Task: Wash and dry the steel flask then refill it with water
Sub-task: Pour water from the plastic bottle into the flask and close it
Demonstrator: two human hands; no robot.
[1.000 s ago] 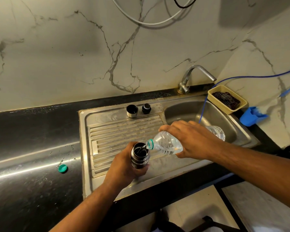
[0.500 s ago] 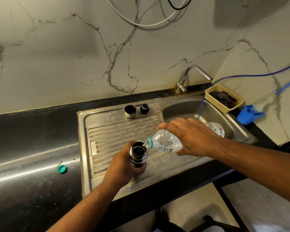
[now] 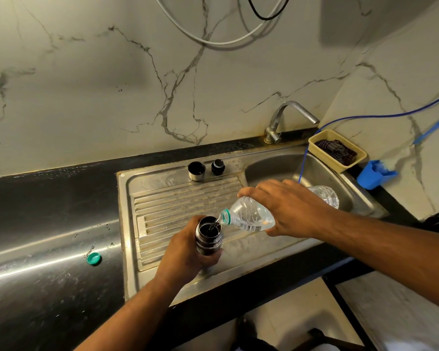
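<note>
Left hand wrapped round the steel flask, upright on the drainboard; right hand clamped on a tilted plastic bottle, neck at the flask mouth, water running in; flask cup and stopper behind; green cap on counter, left; yellow basket beside tap.
</note>
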